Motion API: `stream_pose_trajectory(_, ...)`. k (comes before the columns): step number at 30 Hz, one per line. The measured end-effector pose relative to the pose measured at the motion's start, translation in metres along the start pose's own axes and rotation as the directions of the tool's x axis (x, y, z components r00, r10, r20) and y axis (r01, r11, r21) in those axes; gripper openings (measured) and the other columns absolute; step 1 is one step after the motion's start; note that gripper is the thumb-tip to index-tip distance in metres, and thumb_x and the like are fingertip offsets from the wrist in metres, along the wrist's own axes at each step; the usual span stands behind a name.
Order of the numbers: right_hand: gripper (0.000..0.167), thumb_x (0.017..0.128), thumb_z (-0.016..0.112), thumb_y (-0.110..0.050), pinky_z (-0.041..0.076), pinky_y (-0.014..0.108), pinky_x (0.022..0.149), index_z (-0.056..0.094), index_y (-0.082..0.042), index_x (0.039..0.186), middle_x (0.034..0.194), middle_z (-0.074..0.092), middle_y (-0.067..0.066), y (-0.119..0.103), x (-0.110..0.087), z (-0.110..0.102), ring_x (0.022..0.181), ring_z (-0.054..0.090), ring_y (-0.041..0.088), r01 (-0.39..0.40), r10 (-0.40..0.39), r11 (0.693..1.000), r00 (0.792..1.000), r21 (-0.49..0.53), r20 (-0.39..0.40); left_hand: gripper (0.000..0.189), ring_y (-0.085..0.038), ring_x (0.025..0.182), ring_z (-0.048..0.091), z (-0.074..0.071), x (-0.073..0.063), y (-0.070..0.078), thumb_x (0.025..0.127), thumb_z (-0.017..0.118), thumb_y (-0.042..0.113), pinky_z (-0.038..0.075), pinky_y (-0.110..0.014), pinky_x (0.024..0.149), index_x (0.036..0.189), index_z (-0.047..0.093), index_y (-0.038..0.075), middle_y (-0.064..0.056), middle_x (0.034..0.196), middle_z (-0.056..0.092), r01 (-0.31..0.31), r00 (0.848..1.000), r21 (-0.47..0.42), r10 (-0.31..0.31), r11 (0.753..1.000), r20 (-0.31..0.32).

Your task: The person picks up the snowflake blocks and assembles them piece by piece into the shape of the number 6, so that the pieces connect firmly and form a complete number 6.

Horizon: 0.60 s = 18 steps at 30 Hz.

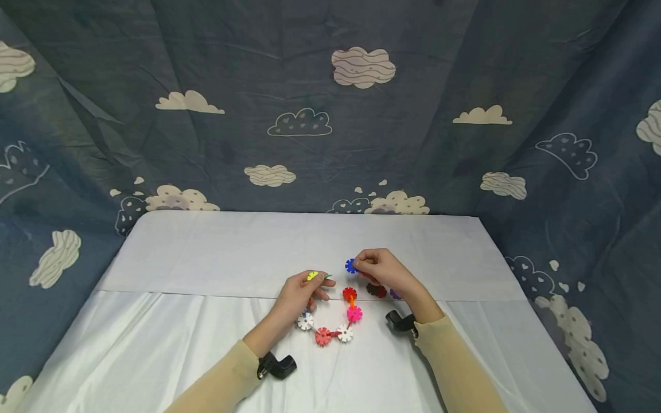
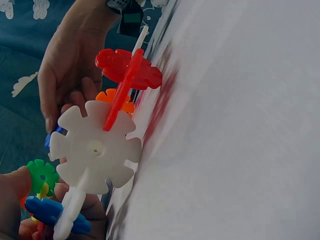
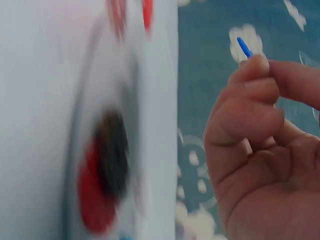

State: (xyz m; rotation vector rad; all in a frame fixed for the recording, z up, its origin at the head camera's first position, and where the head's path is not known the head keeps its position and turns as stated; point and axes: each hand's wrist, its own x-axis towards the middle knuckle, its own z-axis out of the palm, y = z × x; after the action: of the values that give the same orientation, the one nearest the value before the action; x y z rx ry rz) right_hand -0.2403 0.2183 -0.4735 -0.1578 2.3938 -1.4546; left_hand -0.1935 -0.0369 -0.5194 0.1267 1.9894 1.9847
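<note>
My left hand (image 1: 296, 295) grips one end of a chain of slotted plastic flower discs. A green disc (image 2: 42, 176) and a yellow disc (image 1: 312, 276) show at its fingers. From there the chain curves over the white cloth through a blue disc (image 2: 45, 210), a white disc (image 2: 95, 145), a coral-red disc (image 1: 322, 336), a second white disc (image 1: 345, 333) and a pink disc (image 1: 354, 314) to a red disc (image 1: 349, 293). Right of the left hand and slightly higher, my right hand (image 1: 384, 269) pinches a loose blue disc (image 1: 350, 265) between thumb and finger, apart from the chain.
Under the right hand lie a dark brown disc (image 1: 372, 289), a dark red disc (image 1: 381, 292) and a purple disc (image 1: 395, 294). A white cloth (image 1: 206, 355) covers the table. Behind it hangs a dark blue curtain (image 1: 413, 143) with cloud prints.
</note>
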Motion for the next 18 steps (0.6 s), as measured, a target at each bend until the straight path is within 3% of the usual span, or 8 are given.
stream_pose_trajectory(6, 0.023, 0.104, 0.067, -0.023, 0.043, 0.025, 0.052, 0.069, 0.000, 0.101, 0.073, 0.064, 0.002, -0.006, -0.001, 0.027, 0.059, 0.050, 0.014, 0.033, -0.039, 0.996, 0.996, 0.078, 0.077, 0.043, -0.009, 0.065, 0.057, -0.001, 0.001, -0.002, 0.108, 0.060, 0.043, 0.048, -0.018, 0.058, 0.132, 0.069, 0.008, -0.011, 0.115, 0.081, 0.011, 1.000, 0.031, -0.011, 0.999, 0.000)
stream_pose_trajectory(11, 0.023, 0.103, 0.068, -0.022, 0.050, 0.024, 0.055, 0.069, 0.001, 0.099, 0.074, 0.067, 0.003, -0.003, 0.001, 0.033, 0.060, 0.054, 0.014, 0.030, -0.039, 0.994, 0.996, 0.103, 0.084, 0.045, -0.009, 0.062, 0.054, -0.001, 0.001, -0.002, 0.108, 0.060, 0.046, 0.047, -0.019, 0.058, 0.132, 0.069, 0.009, -0.012, 0.105, 0.082, 0.013, 1.000, 0.047, -0.012, 0.999, -0.002)
stream_pose_trajectory(18, 0.020, 0.102, 0.068, -0.017, 0.055, 0.023, 0.058, 0.068, 0.002, 0.097, 0.072, 0.070, 0.000, -0.005, 0.001, 0.039, 0.059, 0.059, 0.011, 0.025, -0.040, 0.987, 0.995, 0.161, 0.086, 0.042, -0.008, 0.060, 0.053, -0.002, 0.000, -0.001, 0.108, 0.061, 0.043, 0.045, -0.019, 0.057, 0.133, 0.069, 0.010, -0.005, 0.090, 0.081, 0.021, 1.000, 0.057, -0.020, 0.998, -0.016)
